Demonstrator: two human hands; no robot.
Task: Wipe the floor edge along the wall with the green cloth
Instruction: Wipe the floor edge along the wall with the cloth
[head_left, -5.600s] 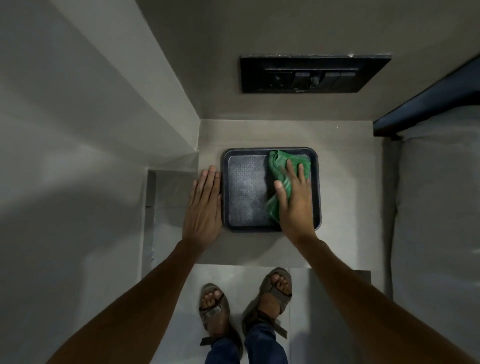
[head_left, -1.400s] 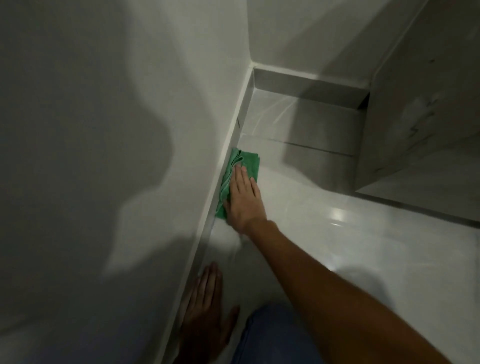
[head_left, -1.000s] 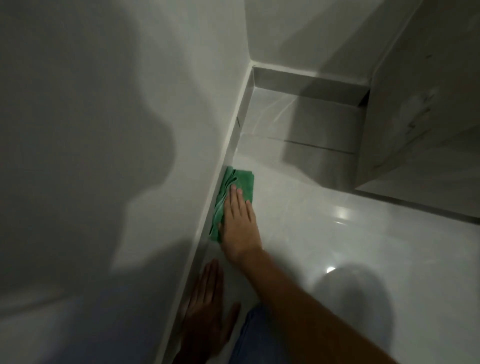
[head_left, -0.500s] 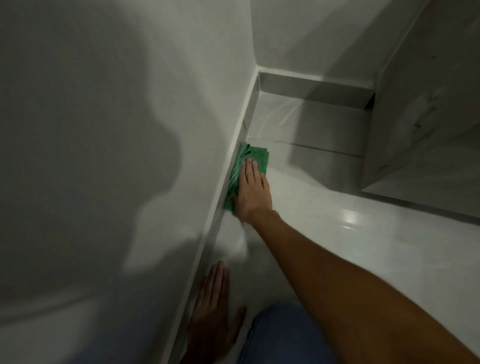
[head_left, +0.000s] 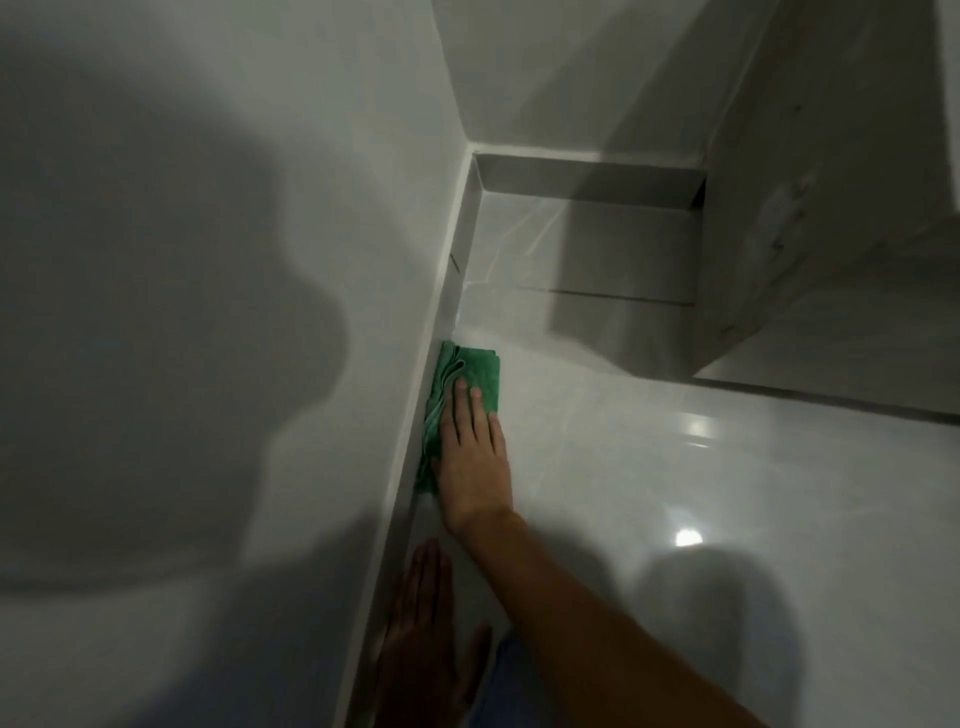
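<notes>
The folded green cloth (head_left: 470, 371) lies on the glossy white floor, its left side pushed against the skirting (head_left: 415, 431) at the foot of the left wall. My right hand (head_left: 472, 462) lies flat on the cloth's near half, fingers together and pointing away from me, pressing it down. My left hand (head_left: 421, 639) rests palm-down on the floor close to the skirting, nearer to me, in shadow, holding nothing. The near part of the cloth is hidden under my right palm.
The white wall (head_left: 208, 312) fills the left side. The skirting runs away to a corner (head_left: 475, 156) at the back. A pale cabinet or panel (head_left: 810, 218) stands at the right. My blue-trousered knee (head_left: 498, 691) is at the bottom edge.
Over the last half second my right hand has slid the cloth back toward me along the skirting, after pushing it away before that. My left hand has stayed planted on the floor.
</notes>
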